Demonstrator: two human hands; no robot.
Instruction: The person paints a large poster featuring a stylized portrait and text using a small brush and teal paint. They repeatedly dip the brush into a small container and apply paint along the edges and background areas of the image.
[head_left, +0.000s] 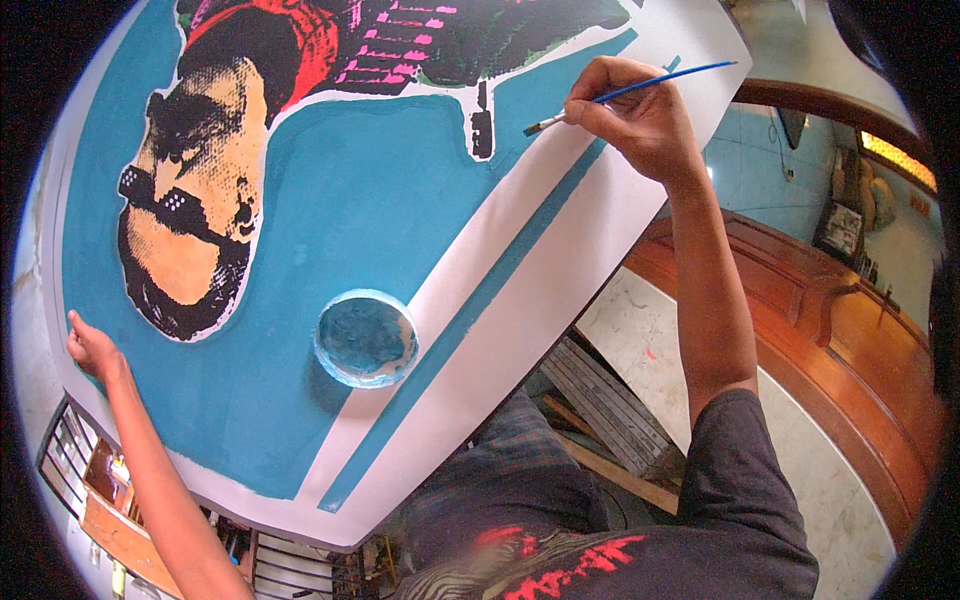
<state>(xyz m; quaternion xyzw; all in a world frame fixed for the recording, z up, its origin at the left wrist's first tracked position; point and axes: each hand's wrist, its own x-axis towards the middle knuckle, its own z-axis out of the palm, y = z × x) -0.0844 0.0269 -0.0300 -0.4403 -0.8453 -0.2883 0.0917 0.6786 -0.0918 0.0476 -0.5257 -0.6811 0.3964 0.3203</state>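
My right hand (640, 118) is closed around a thin blue paintbrush (665, 78), its bristles down at the blue paint beside a small black-and-white shape on the panel. The large white panel (530, 290) carries a flat blue background and a printed-looking portrait (200, 190) in black, orange, red and pink. A round bowl of blue paint (366, 338) stands on the panel near a white stripe, its rim smeared with paint. At the panel's left edge, my left hand (92, 346) has its fingers curled on the border; part of its grip is hidden.
Beneath the panel's right side lie grey slats (610, 405) and a wooden strip. Polished brown wooden furniture (840, 380) curves along the right. A wooden box or drawer (130, 540) and black metal bars (290, 570) show below the lower left edge.
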